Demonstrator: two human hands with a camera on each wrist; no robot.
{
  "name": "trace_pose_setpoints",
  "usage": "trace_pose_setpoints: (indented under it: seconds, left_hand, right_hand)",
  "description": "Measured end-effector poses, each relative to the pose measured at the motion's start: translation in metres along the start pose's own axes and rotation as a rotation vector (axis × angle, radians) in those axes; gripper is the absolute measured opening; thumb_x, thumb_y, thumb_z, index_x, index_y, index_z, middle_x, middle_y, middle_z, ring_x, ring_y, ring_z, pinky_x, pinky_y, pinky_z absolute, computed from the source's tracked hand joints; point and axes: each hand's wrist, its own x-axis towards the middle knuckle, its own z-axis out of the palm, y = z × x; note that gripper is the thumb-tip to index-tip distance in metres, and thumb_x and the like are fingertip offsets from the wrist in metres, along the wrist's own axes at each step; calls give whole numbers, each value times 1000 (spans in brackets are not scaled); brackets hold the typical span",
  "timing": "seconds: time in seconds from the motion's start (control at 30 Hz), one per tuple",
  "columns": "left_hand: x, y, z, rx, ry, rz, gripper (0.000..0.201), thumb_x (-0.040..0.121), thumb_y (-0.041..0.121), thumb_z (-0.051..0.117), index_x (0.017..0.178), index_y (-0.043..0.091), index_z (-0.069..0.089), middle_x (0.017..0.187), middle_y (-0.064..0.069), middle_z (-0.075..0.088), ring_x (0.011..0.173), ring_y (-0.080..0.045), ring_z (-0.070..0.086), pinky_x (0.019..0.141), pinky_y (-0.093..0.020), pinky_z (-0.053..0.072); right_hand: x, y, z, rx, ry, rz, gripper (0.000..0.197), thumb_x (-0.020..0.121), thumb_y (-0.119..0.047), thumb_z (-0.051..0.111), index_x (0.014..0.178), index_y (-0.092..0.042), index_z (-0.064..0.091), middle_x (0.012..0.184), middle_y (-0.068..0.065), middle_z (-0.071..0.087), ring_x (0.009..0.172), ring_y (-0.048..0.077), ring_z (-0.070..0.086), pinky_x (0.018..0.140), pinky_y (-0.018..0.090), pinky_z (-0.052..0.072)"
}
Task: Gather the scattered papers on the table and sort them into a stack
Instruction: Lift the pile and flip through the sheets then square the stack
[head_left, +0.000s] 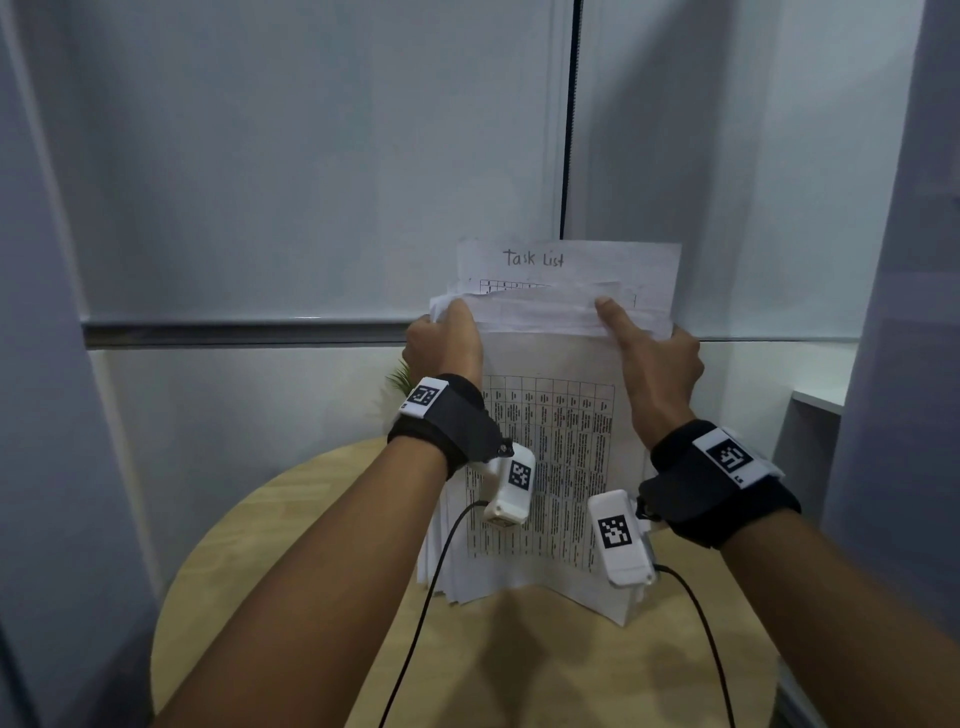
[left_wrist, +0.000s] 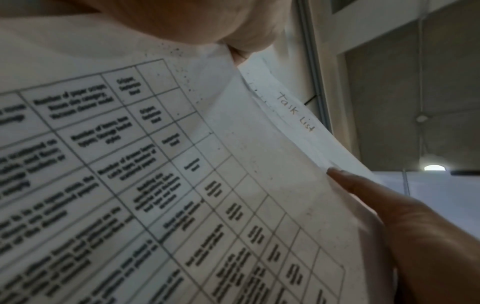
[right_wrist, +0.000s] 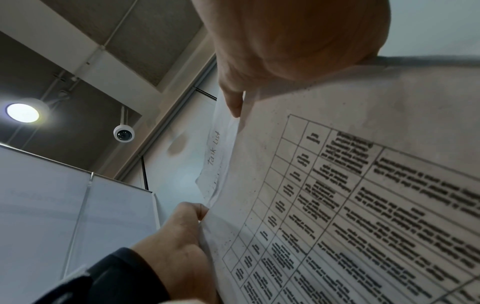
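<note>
Papers (head_left: 550, 441) stand upright as one bundle, lower edge on the round wooden table (head_left: 291, 597). Left hand (head_left: 441, 348) pinches the upper left edge, thumb in front; right hand (head_left: 654, 364) pinches the upper right edge likewise. Left wrist view: the front sheet (left_wrist: 182, 164) carries a printed grid; a rear sheet (left_wrist: 296, 111) reads "Task List". Right wrist view: fingers of the left hand curl round the bundle's edge; a ceiling lamp (right_wrist: 22, 112) and dome camera (right_wrist: 124, 133) show overhead.

Round pale wooden surface (head_left: 545, 670) bears an upright sheaf of white printed papers (head_left: 550, 441), standing below the left grip (head_left: 441, 343) and right grip (head_left: 654, 358).
</note>
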Motion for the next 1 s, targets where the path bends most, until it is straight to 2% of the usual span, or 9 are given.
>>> trace_pose_setpoints:
  seconds: [0.1,0.23,0.37,0.53,0.63,0.73,0.83,0.93,1.0]
  left_hand:
    - [0,-2,2,41,-33,29,35,74,48,63,85,16,67,95,-4,70,86,-29,65,80,-36,55]
    - [-3,-1,2,45,-87,35,63,60,70,77,93,19,66,92,1,66,83,-23,63,76,-32,53]
    - [-6,-1,2,63,-103,30,90,46,76,80,112,16,65,102,2,67,93,-26,65,86,-37,56]
    - [-7,4,4,29,-137,-46,59,63,53,82,95,12,55,99,-2,63,88,-26,60,81,-32,52]
    - [-9,12,4,-43,-136,-113,67,52,55,77,100,14,56,111,-7,62,95,-28,61,90,-38,54]
    - [-8,14,4,-83,-144,-152,74,45,46,70,108,9,60,113,-9,60,82,-23,61,84,-39,57]
    - [-5,15,4,-77,-133,-156,65,46,40,66,104,10,63,107,-7,60,74,-20,60,75,-34,55]
    - [2,10,9,-60,-94,-170,57,44,35,61,96,11,65,106,-7,64,77,-24,64,80,-42,59]
    - [3,11,6,-68,-101,-183,42,50,30,59,87,11,61,100,-7,65,82,-28,64,84,-46,59]
  right_hand:
    - [2,1,1,-19,5,-5,32,68,-59,80,77,-33,64,82,-17,67,78,-1,62,64,18,47]
    - [3,3,3,-66,20,-2,36,64,-57,81,80,-30,64,84,-13,68,80,8,66,71,26,53]
    - [0,0,5,-86,39,-26,39,67,-62,78,74,-26,63,78,-10,67,73,8,64,65,27,52]
    - [-1,0,8,-128,42,-9,31,67,-53,77,73,-25,64,79,-10,68,76,15,67,70,31,57]
    - [-3,-2,10,-111,59,-17,36,67,-55,75,67,-22,61,69,-8,63,63,14,60,61,32,53]
    - [-7,-4,11,-100,85,-8,39,70,-54,72,62,-20,57,63,-7,56,56,14,51,57,33,47]
    - [-8,-7,12,-100,104,23,36,72,-54,68,60,-21,57,63,-7,58,58,16,53,60,33,49]
    - [-8,-8,10,-106,98,51,33,71,-52,64,64,-20,59,68,-5,61,62,18,56,62,34,51]
    - [-7,-9,8,-102,100,64,29,72,-49,63,67,-20,59,71,-6,61,66,19,58,66,36,51]
